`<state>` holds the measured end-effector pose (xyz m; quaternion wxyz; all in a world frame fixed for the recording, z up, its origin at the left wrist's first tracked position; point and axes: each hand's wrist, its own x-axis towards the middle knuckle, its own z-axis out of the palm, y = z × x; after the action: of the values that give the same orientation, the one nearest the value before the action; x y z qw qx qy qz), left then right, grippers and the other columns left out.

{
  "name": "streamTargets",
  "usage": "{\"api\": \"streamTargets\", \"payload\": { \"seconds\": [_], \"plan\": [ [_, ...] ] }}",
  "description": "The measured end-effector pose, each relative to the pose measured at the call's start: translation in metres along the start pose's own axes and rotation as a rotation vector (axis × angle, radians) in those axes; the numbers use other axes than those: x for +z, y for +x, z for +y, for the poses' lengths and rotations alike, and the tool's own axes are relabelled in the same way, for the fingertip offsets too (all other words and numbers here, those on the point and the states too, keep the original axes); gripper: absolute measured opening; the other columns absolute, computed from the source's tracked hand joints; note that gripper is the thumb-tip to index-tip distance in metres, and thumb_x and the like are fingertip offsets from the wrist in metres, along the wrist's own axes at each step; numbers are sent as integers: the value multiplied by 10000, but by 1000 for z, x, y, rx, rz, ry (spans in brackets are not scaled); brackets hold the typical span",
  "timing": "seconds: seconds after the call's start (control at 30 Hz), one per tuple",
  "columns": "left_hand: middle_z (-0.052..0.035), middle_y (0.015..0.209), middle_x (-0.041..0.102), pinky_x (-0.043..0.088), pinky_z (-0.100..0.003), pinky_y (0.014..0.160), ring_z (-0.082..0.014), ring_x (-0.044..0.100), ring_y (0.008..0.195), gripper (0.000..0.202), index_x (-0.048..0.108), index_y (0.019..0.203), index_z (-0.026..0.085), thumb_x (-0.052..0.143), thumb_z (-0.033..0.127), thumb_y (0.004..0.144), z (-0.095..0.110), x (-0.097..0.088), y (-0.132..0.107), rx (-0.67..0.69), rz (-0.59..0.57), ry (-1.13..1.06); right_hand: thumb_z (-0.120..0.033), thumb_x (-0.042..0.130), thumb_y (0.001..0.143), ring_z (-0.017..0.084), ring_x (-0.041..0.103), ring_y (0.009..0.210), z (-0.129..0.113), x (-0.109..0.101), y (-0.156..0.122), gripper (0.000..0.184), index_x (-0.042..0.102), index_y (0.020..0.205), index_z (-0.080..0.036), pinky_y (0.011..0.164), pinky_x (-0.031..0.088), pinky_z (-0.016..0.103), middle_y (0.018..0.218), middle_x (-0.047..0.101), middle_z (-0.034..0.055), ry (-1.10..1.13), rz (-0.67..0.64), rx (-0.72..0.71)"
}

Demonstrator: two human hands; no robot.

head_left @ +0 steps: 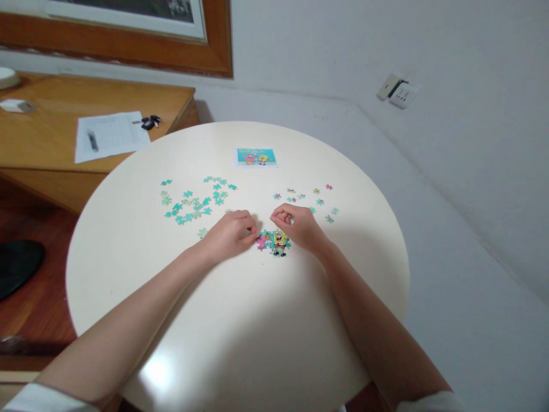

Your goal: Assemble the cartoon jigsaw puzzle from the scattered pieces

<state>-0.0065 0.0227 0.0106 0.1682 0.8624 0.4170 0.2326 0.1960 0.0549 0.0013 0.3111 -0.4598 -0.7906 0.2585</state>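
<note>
A partly joined jigsaw puzzle (279,242) lies flat on the round table, showing a yellow square cartoon figure and a pink one. At its left edge, my left hand (234,233) is closed, thumb and forefinger pinched on a pink puzzle piece (259,238) that touches the joined part. Just above the puzzle's top edge hovers my right hand (295,222), its fingers curled and thumb against the forefinger; whatever it may hold is too small to make out. Loose green puzzle pieces (196,206) spread to the left, and mixed-colour pieces (301,196) lie beyond my right hand.
A small picture card (256,157) with the two cartoon figures lies toward the far side of the white round table (193,343). Behind on the left, a wooden desk (47,129) bears a paper sheet (115,131), keys (150,122) and a pen. Walls stand behind and right.
</note>
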Motion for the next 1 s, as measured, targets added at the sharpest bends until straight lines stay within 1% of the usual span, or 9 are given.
{"api": "streamTargets", "payload": {
  "seconds": [0.17,0.33,0.47,0.57,0.7,0.8,1.0],
  "plan": [
    [-49,738,597,423,-273,688,-160,562,703,144,603,702,163,494,152,795,-2,-2,0,-64,45,6,-197,532,764,97,463,535,1,-7,1,89,619,767,-179,596,377,219,556,525,-32,-31,-13,23],
    [-40,742,594,425,-258,674,-146,557,689,160,611,725,166,467,112,770,-1,0,0,-37,44,7,-170,505,763,96,453,543,5,-15,0,113,613,729,-176,586,352,214,570,546,-26,-99,-72,48],
    [-31,713,578,414,-249,643,-135,531,645,169,607,719,160,457,91,753,-1,0,0,-26,50,14,-194,518,770,91,457,551,4,-22,-1,124,585,668,-170,575,315,210,576,559,-23,-198,-133,134],
    [-27,697,571,404,-249,629,-133,519,627,171,606,721,159,455,86,749,-2,1,0,-36,43,19,-238,547,775,95,472,573,0,-28,-1,163,558,627,-170,577,306,212,592,571,-16,-273,-208,203],
    [-21,682,564,399,-256,629,-132,509,612,174,606,730,161,450,87,757,-2,1,0,-57,20,29,-263,556,785,90,443,555,-6,-37,1,262,500,547,-169,568,294,215,550,530,-24,-382,-343,245],
    [-18,668,559,399,-258,628,-130,496,598,177,613,742,159,449,93,761,-2,1,-1,-56,6,29,-269,544,797,88,442,546,-8,-40,1,257,527,562,-165,567,301,215,536,517,-30,-387,-402,277],
    [-19,663,568,380,-248,602,-117,470,575,194,627,746,152,445,88,762,1,2,0,-52,-25,23,-270,555,785,88,481,559,-10,-39,0,198,586,625,-158,573,324,211,583,572,-22,-330,-454,324]
  ]
}}
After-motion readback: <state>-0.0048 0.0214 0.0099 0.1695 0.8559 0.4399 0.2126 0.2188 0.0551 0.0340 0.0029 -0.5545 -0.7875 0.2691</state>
